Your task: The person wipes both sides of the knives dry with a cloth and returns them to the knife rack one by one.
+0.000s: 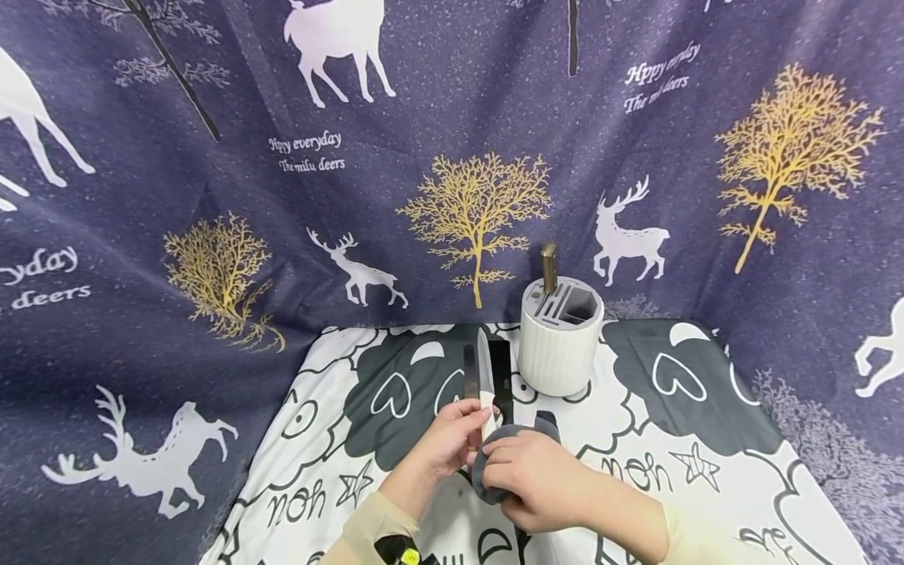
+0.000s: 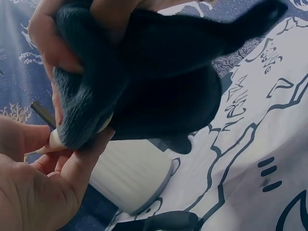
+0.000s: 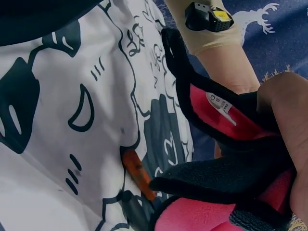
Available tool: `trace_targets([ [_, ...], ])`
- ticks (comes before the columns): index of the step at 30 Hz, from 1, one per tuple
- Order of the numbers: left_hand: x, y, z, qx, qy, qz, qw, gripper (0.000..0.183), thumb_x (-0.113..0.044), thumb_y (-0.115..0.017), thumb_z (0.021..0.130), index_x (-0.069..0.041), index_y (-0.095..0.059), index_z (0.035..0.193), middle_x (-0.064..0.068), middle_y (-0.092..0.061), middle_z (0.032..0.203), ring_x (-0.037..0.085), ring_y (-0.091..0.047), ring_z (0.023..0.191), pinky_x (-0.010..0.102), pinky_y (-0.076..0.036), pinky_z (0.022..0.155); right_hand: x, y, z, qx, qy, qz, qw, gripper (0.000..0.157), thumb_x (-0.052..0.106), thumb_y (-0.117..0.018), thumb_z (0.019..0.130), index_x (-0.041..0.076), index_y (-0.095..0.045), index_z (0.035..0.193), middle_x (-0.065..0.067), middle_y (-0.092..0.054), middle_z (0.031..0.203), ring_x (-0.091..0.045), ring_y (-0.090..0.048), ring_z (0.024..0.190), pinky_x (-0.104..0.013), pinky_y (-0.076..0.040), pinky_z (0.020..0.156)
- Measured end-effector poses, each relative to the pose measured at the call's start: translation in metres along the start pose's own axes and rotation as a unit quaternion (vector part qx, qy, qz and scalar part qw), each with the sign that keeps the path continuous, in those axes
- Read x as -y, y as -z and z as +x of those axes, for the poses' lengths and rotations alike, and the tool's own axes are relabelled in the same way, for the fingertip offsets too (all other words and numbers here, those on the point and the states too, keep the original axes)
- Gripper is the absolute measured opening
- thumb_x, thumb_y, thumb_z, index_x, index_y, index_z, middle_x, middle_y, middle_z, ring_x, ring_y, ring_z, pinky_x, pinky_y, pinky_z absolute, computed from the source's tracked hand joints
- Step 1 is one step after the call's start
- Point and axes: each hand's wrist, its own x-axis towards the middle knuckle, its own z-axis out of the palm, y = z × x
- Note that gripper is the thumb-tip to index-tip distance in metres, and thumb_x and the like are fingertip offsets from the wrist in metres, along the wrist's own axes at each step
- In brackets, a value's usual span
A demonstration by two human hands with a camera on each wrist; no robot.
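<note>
My left hand [image 1: 452, 439] pinches the white handle of a knife [image 1: 485, 365], its blade pointing away toward the back of the table. A dark grey cloth [image 1: 484, 475], bunched up, is in the grip of my right hand [image 1: 533, 477]. In the left wrist view, the cloth [image 2: 91, 96] laps over the white handle [image 2: 57, 139] beside the left fingertips. Pink-red patches and a white label [image 3: 221, 108] show on the cloth in the right wrist view. Much of the handle is hidden by cloth and fingers.
A white ribbed knife block [image 1: 561, 353] stands at the back, a brown-handled knife [image 1: 549, 268] upright in it. Beneath the held knife lie a black flat object [image 1: 501, 369] and a dark blade-like object [image 1: 470, 369]. A patterned sheet covers the table; a deer-print curtain hangs behind.
</note>
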Motion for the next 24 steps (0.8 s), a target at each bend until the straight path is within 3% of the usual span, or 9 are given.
trace_targets([
  [4, -0.001, 0.001, -0.002, 0.009, -0.001, -0.001, 1.0, 0.013, -0.023, -0.055, 0.107, -0.011, -0.062, 0.105, -0.004, -0.062, 0.07, 0.005, -0.058, 0.053, 0.017, -0.044, 0.042, 0.0, 0.002, 0.0, -0.006, -0.002, 0.02, 1.0, 0.03, 0.017, -0.075, 0.056, 0.027, -0.057, 0.079, 0.014, -0.062, 0.082, -0.003, -0.071, 0.098, -0.023, -0.057, 0.091],
  [9, -0.004, 0.0, -0.003, 0.004, -0.013, 0.005, 0.9999, 0.014, -0.024, -0.058, 0.106, -0.012, -0.064, 0.103, -0.007, -0.06, 0.065, 0.001, -0.048, 0.046, 0.015, -0.036, 0.039, -0.005, 0.004, 0.0, -0.021, -0.033, 0.041, 0.998, 0.032, 0.017, -0.076, 0.058, 0.028, -0.06, 0.084, 0.015, -0.068, 0.093, -0.003, -0.07, 0.101, -0.024, -0.054, 0.072],
  [15, -0.002, -0.003, -0.003, 0.005, -0.006, 0.0, 1.0, 0.018, -0.024, -0.055, 0.106, -0.012, -0.066, 0.099, -0.007, -0.067, 0.073, 0.002, -0.062, 0.058, 0.018, -0.053, 0.05, -0.012, 0.003, 0.0, -0.026, -0.046, 0.035, 0.998, 0.03, 0.016, -0.074, 0.062, 0.028, -0.062, 0.086, 0.015, -0.067, 0.093, -0.004, -0.071, 0.104, -0.024, -0.053, 0.071],
  [18, 0.002, -0.004, -0.002, 0.005, 0.002, 0.009, 0.9999, 0.02, -0.027, -0.056, 0.106, -0.013, -0.066, 0.096, -0.005, -0.068, 0.081, 0.006, -0.067, 0.068, 0.023, -0.058, 0.056, -0.017, 0.003, 0.001, -0.034, -0.051, 0.041, 0.997, 0.028, 0.014, -0.073, 0.063, 0.027, -0.061, 0.085, 0.016, -0.064, 0.088, -0.003, -0.069, 0.091, -0.023, -0.052, 0.068],
  [22, 0.005, -0.004, -0.004, -0.004, 0.012, 0.037, 0.9992, 0.025, -0.033, -0.056, 0.106, -0.011, -0.067, 0.101, -0.003, -0.069, 0.084, 0.008, -0.068, 0.066, 0.026, -0.057, 0.049, -0.023, 0.0, 0.001, -0.045, -0.052, 0.052, 0.996, 0.027, 0.013, -0.072, 0.065, 0.027, -0.062, 0.086, 0.016, -0.059, 0.083, -0.002, -0.058, 0.074, -0.023, -0.047, 0.062],
  [24, 0.005, -0.003, -0.005, -0.008, 0.016, 0.042, 0.9989, 0.031, -0.036, -0.055, 0.106, -0.008, -0.068, 0.107, -0.002, -0.07, 0.084, 0.009, -0.069, 0.064, 0.027, -0.056, 0.046, -0.024, -0.002, 0.001, -0.046, -0.049, 0.051, 0.996, 0.027, 0.013, -0.072, 0.066, 0.026, -0.063, 0.088, 0.015, -0.061, 0.086, -0.003, -0.059, 0.076, -0.024, -0.049, 0.065],
])
